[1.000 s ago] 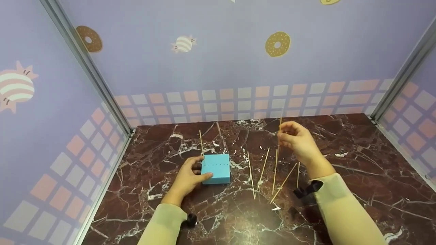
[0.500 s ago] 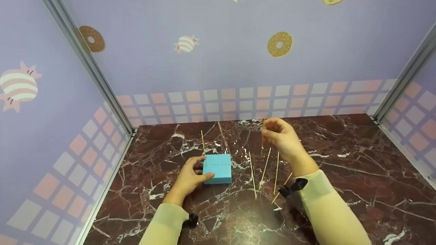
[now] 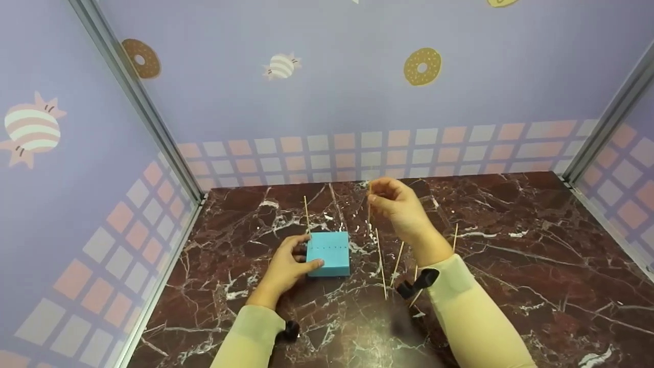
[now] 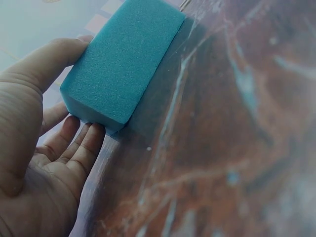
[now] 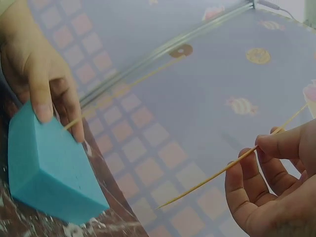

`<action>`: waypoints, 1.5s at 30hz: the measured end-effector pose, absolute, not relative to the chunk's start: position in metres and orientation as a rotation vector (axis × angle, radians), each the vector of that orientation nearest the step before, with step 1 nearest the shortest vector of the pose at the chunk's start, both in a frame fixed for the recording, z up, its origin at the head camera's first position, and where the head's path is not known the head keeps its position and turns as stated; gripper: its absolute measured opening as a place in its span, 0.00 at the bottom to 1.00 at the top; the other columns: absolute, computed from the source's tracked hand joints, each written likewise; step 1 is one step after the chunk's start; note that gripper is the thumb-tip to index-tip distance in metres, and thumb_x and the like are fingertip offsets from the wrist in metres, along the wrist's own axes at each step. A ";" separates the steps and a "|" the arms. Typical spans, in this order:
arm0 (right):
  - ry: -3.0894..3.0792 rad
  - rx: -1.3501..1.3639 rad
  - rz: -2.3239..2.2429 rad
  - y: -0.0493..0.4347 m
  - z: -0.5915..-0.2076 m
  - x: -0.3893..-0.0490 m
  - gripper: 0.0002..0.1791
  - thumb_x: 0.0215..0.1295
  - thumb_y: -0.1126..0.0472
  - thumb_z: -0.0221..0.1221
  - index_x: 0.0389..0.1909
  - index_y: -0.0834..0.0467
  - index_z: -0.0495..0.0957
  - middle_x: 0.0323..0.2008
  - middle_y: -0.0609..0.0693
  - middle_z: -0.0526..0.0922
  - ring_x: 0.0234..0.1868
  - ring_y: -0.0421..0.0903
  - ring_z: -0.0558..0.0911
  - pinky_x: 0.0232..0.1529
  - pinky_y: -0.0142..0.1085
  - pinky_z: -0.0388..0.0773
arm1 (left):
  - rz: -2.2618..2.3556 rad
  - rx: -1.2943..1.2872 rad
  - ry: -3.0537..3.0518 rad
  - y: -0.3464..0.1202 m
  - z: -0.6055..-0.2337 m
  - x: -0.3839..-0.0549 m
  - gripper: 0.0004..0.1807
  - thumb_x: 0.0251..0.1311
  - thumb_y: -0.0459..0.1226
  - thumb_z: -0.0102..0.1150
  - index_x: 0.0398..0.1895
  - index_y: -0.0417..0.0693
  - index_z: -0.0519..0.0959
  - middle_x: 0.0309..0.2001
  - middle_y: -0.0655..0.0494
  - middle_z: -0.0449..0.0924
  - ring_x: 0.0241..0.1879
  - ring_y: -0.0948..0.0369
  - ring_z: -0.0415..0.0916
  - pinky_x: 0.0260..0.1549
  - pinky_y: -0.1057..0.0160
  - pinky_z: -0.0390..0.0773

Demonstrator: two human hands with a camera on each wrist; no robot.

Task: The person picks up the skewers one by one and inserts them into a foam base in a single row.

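Note:
A light-blue foam block (image 3: pixel 332 260) lies on the table, with a row of small holes across its top. My left hand (image 3: pixel 286 263) grips its left side, thumb on top and fingers against the side and far corner. One thin wooden skewer (image 3: pixel 306 212) stands upright in the block at the left end of the row. To the right of the block and above the table, my right hand (image 3: pixel 401 207) pinches another skewer (image 5: pixel 207 180) between thumb and fingers. In the right wrist view its pointed end is free and aims toward the block.
Several loose skewers, one of them (image 3: pixel 381 268) nearest the block, lie on the dark red marbled table (image 3: pixel 219 317). My right forearm partly covers some. White crumbs are scattered behind the block. Patterned lilac panels (image 3: pixel 347 92) enclose the back and sides.
My right hand has moved left with its skewer, from above the loose skewers to nearer the block. The left hand and block have kept their place on the table.

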State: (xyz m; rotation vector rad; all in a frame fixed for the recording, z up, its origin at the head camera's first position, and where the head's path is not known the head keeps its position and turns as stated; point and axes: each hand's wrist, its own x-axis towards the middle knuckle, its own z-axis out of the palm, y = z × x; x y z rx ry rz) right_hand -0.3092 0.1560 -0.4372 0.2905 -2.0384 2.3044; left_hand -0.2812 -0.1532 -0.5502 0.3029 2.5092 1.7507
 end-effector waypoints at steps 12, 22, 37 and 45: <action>-2.007 0.365 2.357 0.124 -0.433 -0.308 0.15 0.73 0.77 0.65 0.55 0.59 0.85 0.42 0.46 0.85 0.40 0.43 0.84 0.42 0.33 0.84 | 1.747 0.291 2.516 -0.153 -0.548 -0.282 0.43 0.64 0.40 0.85 0.81 0.45 0.76 0.76 0.42 0.74 0.59 0.47 0.85 0.60 0.49 0.89; -1.997 0.393 2.405 0.104 -0.441 -0.309 0.15 0.71 0.77 0.67 0.53 0.60 0.84 0.42 0.47 0.85 0.38 0.44 0.83 0.39 0.33 0.86 | 1.771 0.294 2.511 -0.152 -0.550 -0.284 0.44 0.63 0.38 0.86 0.80 0.41 0.76 0.75 0.40 0.75 0.57 0.48 0.87 0.56 0.53 0.90; -2.000 0.544 2.421 0.076 -0.452 -0.309 0.12 0.71 0.77 0.68 0.52 0.65 0.87 0.41 0.45 0.88 0.40 0.42 0.86 0.45 0.36 0.90 | 1.787 0.293 2.494 -0.153 -0.554 -0.282 0.43 0.62 0.39 0.86 0.79 0.41 0.77 0.75 0.40 0.75 0.58 0.47 0.85 0.56 0.54 0.90; -2.082 0.543 2.341 0.069 -0.461 -0.310 0.13 0.74 0.74 0.68 0.56 0.66 0.87 0.45 0.48 0.91 0.44 0.42 0.87 0.49 0.36 0.87 | 1.794 0.308 2.455 -0.154 -0.551 -0.283 0.44 0.64 0.40 0.85 0.81 0.41 0.75 0.75 0.40 0.74 0.57 0.47 0.86 0.53 0.55 0.91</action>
